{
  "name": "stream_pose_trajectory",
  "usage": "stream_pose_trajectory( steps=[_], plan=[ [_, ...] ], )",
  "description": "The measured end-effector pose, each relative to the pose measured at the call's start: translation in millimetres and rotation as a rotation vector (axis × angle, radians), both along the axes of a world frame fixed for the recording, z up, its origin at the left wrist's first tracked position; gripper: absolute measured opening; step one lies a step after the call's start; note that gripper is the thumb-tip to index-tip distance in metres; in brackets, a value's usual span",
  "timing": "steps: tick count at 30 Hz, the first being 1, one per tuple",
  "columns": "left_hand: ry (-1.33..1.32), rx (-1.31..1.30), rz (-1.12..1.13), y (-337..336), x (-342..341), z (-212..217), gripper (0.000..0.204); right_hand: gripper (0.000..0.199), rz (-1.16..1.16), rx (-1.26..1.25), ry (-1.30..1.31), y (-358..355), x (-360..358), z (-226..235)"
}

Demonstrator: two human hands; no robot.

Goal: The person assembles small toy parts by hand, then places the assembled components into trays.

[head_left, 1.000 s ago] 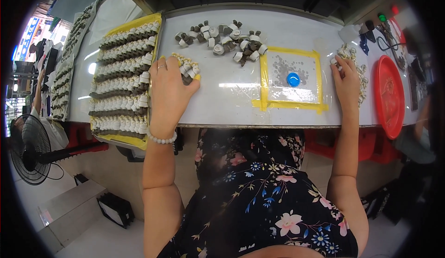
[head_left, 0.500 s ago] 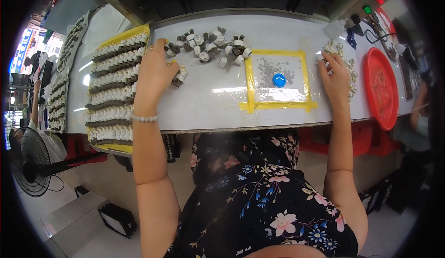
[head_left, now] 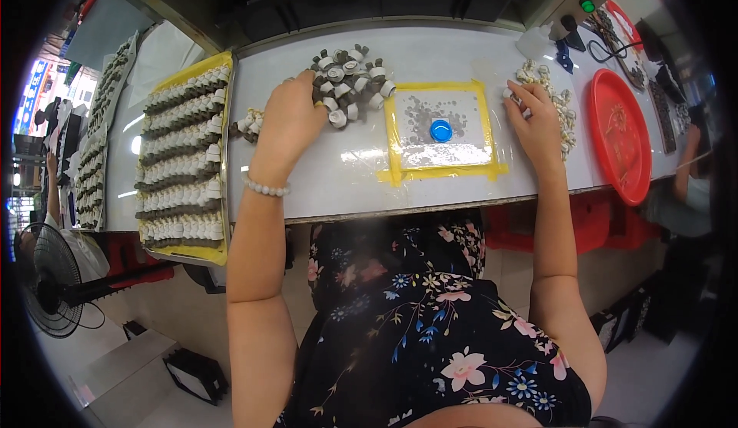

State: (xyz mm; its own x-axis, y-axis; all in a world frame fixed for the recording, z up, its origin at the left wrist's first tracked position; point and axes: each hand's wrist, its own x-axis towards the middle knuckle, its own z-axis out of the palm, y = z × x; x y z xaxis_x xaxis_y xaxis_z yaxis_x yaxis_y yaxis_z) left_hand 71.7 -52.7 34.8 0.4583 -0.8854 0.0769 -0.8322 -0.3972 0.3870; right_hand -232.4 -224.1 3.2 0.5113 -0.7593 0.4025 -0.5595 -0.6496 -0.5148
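My left hand (head_left: pixel 290 119), wearing a bead bracelet, reaches to the left edge of a pile of small white-and-dark-grey round parts (head_left: pixel 352 82). Its thumb and index finger are apart, and the palm hides whatever lies under it. A small cluster of similar parts (head_left: pixel 250 124) sits beside its wrist, near the tray. My right hand (head_left: pixel 540 130) is next to a heap of small cream-white pieces (head_left: pixel 567 117). The bent fingers and thumb come together at a small white piece (head_left: pixel 506 93).
Rows of the parts fill a yellow-lined tray (head_left: pixel 228 144) at left. A blue cap (head_left: pixel 440 131) stands inside a yellow-taped square (head_left: pixel 390 132) with grey dots. A red dish (head_left: pixel 596 132) lies at right, beside a cable and tools. A fan (head_left: pixel 48 278) stands left, below table height.
My left hand has moved right from beside the tray to the pile, leaving a small cluster by the tray. The right hand stays by the cream heap. The whole view has shifted slightly.
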Motion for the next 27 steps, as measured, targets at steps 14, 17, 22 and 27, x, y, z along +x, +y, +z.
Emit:
stream_pose_trajectory(
  steps=[14,17,22,27],
  plan=[
    [0.236,-0.251,-0.011,53,-45,-19,0.036,0.022,0.323,0.334,-0.047,36,6,26],
    [0.221,-0.252,-0.021,60,-51,-23,0.033,0.022,0.324,0.284,0.041,38,8,21],
    [0.279,-0.275,-0.041,72,-62,-20,0.029,0.023,0.316,0.216,0.107,40,8,29],
    [0.341,-0.279,-0.067,75,-62,-20,0.027,0.024,0.351,0.255,0.031,43,21,33]
  ],
)
